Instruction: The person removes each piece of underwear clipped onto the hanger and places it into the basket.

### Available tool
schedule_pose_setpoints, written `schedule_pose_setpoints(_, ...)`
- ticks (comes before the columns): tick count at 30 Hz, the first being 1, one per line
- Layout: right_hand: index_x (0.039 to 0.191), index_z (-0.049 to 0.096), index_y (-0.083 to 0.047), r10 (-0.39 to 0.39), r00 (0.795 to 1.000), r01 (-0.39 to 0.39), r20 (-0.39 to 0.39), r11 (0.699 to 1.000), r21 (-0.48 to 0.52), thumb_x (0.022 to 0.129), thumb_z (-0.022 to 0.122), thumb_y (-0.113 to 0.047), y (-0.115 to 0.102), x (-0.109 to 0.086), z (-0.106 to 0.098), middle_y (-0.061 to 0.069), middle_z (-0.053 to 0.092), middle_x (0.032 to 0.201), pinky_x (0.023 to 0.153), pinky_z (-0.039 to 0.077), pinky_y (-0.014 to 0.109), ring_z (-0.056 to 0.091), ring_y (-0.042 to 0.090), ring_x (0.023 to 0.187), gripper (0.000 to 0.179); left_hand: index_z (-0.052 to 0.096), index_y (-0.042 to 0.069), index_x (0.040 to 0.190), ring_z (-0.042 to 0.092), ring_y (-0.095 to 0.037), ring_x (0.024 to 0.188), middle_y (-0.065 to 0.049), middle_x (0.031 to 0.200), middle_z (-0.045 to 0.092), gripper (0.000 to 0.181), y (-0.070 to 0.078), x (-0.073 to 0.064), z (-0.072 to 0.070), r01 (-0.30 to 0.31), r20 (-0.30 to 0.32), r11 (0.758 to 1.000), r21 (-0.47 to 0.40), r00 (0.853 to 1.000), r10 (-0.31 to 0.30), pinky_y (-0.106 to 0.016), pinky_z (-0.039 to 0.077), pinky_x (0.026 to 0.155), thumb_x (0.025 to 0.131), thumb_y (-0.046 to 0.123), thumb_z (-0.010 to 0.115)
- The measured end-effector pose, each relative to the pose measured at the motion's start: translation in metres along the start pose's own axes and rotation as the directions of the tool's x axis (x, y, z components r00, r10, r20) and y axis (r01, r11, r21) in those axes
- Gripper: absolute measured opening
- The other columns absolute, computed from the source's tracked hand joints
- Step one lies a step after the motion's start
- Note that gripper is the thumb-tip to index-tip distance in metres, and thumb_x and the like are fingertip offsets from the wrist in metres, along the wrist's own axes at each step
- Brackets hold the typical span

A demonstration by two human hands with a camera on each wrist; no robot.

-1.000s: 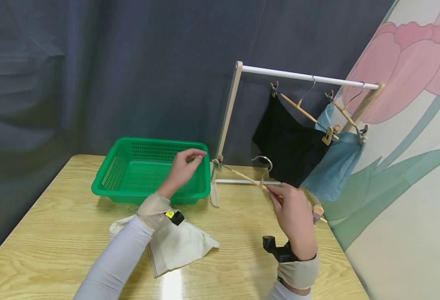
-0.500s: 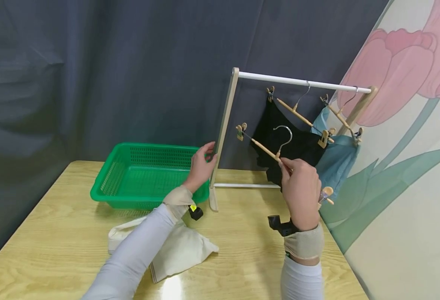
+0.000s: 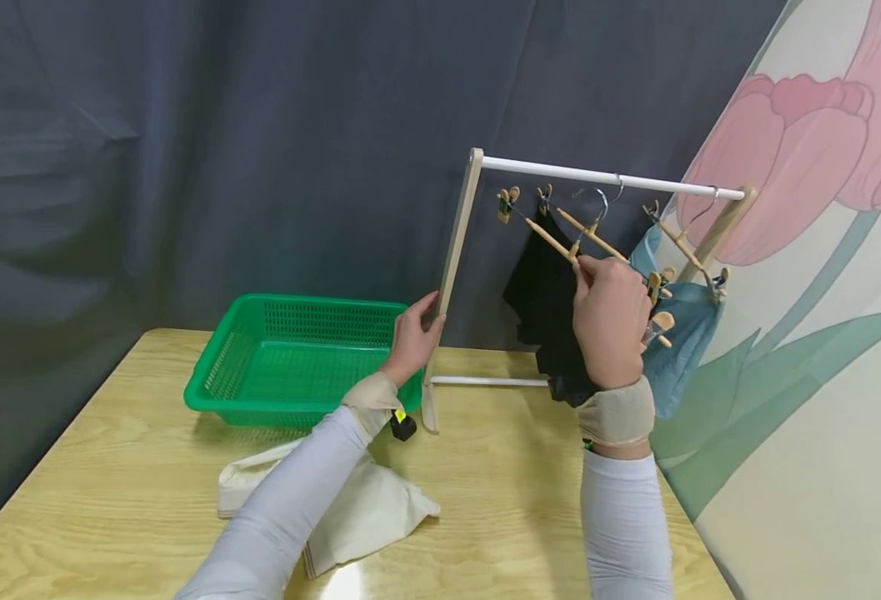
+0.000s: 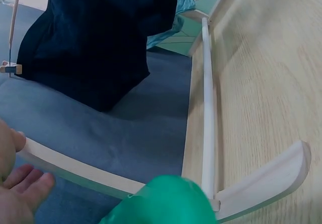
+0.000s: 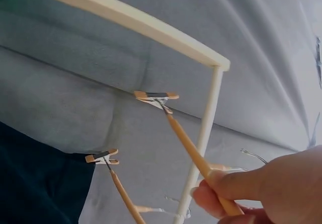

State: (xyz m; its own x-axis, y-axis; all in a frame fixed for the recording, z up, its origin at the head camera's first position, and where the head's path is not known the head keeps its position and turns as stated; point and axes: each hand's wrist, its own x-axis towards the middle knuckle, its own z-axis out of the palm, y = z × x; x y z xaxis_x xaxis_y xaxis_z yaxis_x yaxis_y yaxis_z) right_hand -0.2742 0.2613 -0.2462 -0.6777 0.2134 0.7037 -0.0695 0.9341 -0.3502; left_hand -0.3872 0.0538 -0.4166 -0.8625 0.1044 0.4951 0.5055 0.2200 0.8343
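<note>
My right hand (image 3: pixel 611 317) grips the wooden bar of a clip hanger (image 3: pixel 548 240) near its middle, just below the metal hook. In the right wrist view the hanger (image 5: pixel 187 142) slants across, with its visible clip bare. The hook is raised close below the white rail (image 3: pixel 545 169) of a small clothes rack. At the rack's left post (image 3: pixel 457 250), my left hand (image 3: pixel 412 337) has its thumb and fingers on either side of the wood. Black shorts (image 4: pixel 100 32) and a light blue garment (image 3: pixel 683 333) hang from other clip hangers on the rail.
A green plastic basket (image 3: pixel 297 407) stands left of the rack. In front of it lies a white cloth garment (image 3: pixel 372 508) on the wooden table (image 3: pixel 132 467), partly covered by the left sleeve. A dark curtain (image 3: pixel 320 150) hangs behind; a flower-painted wall (image 3: pixel 800 292) rises at right.
My right hand has lifted the hanger from low beside the rack up toward the rail. My left hand has moved right from over the basket to the rack's left post.
</note>
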Motion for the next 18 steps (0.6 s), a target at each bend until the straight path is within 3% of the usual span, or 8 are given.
schedule_pose_setpoints(5,0.114,0.077,-0.003,-0.033,0.999,0.033,0.015,0.999,-0.015,0.104,0.059,-0.014,-0.001,0.021,0.012,0.022,0.071,0.101,0.074,0.052,0.061,0.067,0.046,0.087,0.024,0.055,0.003,0.146,0.065,-0.029,0.118,-0.017,0.127,0.069,0.046,-0.005,0.002,0.001,-0.024,-0.021,0.999,0.027,0.999,0.024,-0.045,0.056,0.094,0.102,0.011,0.063)
schedule_pose_setpoints(18,0.114,0.077,-0.005,-0.021,1.0,0.02,-0.01,0.996,-0.083,0.105,0.053,-0.012,0.013,0.046,0.026,0.028,0.068,0.098,0.071,0.048,0.067,0.063,0.056,0.086,0.026,0.053,0.0,0.146,0.064,-0.03,0.121,-0.018,0.132,0.066,0.045,-0.006,0.0,0.011,-0.054,0.076,0.995,0.087,0.996,0.048,-0.042,0.053,0.099,0.103,0.012,0.06)
